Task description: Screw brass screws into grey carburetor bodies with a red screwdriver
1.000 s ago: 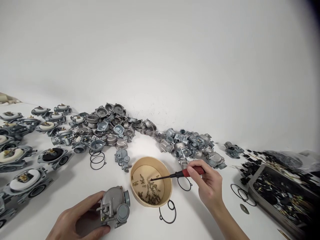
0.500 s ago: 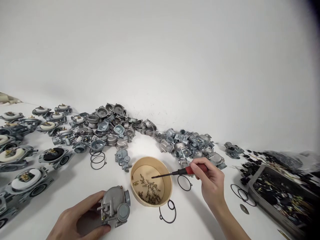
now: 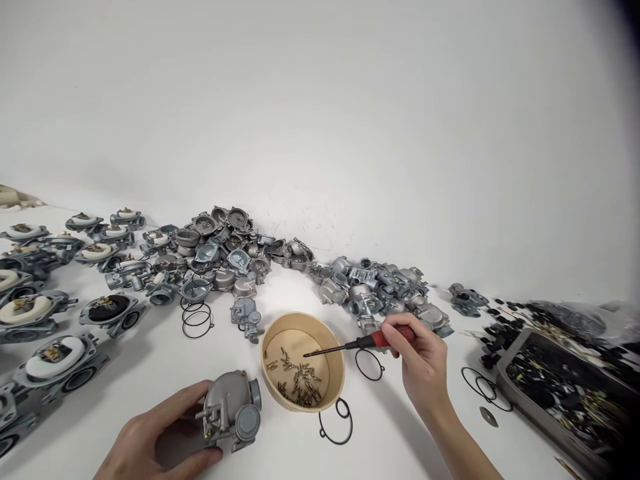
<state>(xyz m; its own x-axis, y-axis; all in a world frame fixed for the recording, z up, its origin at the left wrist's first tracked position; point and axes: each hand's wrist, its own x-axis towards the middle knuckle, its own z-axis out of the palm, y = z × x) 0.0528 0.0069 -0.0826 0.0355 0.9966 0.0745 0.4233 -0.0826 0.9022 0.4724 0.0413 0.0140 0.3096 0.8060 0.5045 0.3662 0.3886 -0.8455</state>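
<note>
My left hand is closed around a grey metal carburetor that rests on the white table at the lower left. My right hand grips a red-handled screwdriver. Its dark tip hovers over a round tan bowl that holds several small brass screws. The bowl stands just right of the carburetor.
Heaps of grey carburetor parts and carburetor bodies lie behind the bowl. Carburetor halves with white floats line the left. Black rubber O-rings lie loose. A grey tray of dark small parts sits at right.
The screwdriver tip has lifted slightly out of the screws and my right hand has shifted a little up. My left hand and the carburetor have barely moved.
</note>
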